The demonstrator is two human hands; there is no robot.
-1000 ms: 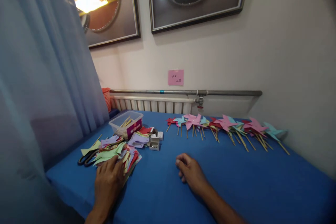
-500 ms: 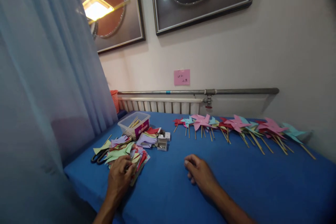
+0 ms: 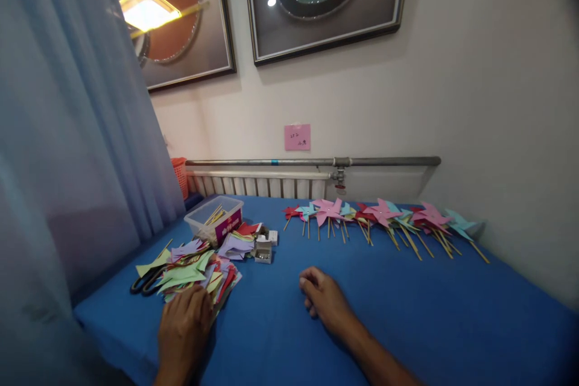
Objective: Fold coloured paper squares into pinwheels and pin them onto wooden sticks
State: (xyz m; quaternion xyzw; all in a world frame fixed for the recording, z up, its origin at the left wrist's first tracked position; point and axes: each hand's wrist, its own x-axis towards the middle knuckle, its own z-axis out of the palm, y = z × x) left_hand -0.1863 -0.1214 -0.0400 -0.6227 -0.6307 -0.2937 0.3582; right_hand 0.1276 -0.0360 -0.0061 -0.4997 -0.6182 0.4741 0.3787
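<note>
My left hand (image 3: 184, 330) rests palm down on the near edge of a heap of cut coloured paper pieces (image 3: 194, 269), fingertips on the paper, fingers together and fairly flat. My right hand (image 3: 324, 301) lies on the blue tablecloth (image 3: 407, 307) near the middle, fingers loosely curled under with nothing in them. A row of finished paper pinwheels on wooden sticks (image 3: 384, 220) stretches along the far side of the table.
Black-handled scissors (image 3: 143, 282) lie at the left of the paper heap. Behind it stand a clear plastic box with sticks (image 3: 215, 220) and small white boxes (image 3: 265, 247). A blue curtain (image 3: 67, 132) hangs at the left; a radiator and pipe (image 3: 312, 162) run along the wall.
My left hand has slid slightly back toward me along the paper heap and flattened. My right hand has stayed in place. The view has shifted a little.
</note>
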